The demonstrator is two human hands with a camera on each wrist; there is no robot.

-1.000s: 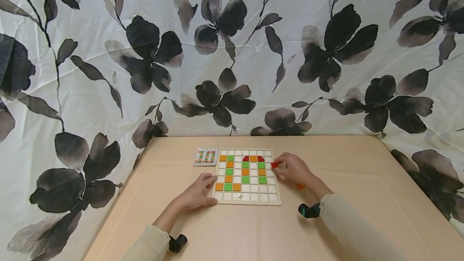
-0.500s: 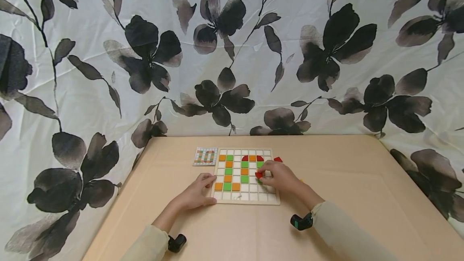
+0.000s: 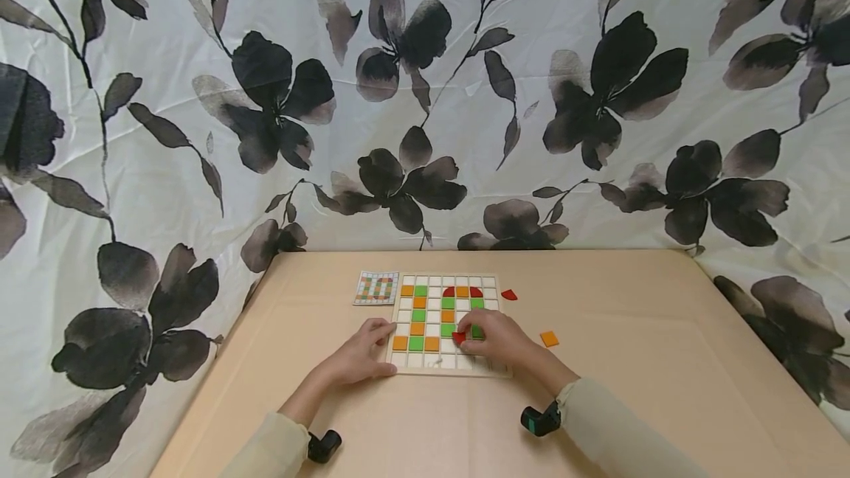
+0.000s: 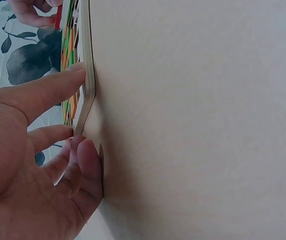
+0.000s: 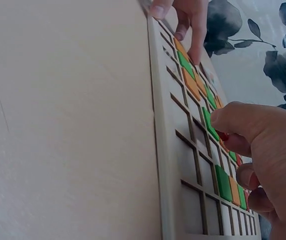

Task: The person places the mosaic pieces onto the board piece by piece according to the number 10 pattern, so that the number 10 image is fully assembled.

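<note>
In the head view a white grid board [image 3: 423,361] lies on the table, with orange, green and red pieces set in some squares. My left hand [image 3: 361,351] holds its near left corner; thumb and index finger touch the rim in the left wrist view. My right hand [image 3: 494,338] is over the right part of the board and pinches a small red piece [image 3: 459,338] between thumb and fingers, just right of a green square [image 3: 448,330]. That piece is mostly hidden by the fingers in the right wrist view. Two dark red rounded pieces flank an orange square [image 3: 462,291] near the top.
A small pattern card [image 3: 375,288] lies by the board's far left corner. Right of the board are a loose red piece [image 3: 509,295] and an orange square tile [image 3: 549,338] on the wooden table [image 3: 631,316]. A floral cloth [image 3: 491,124] hangs behind.
My right hand has moved left and nearer from the board's right edge with one red piece, leaving another red piece on the table. My left hand stays at the corner.
</note>
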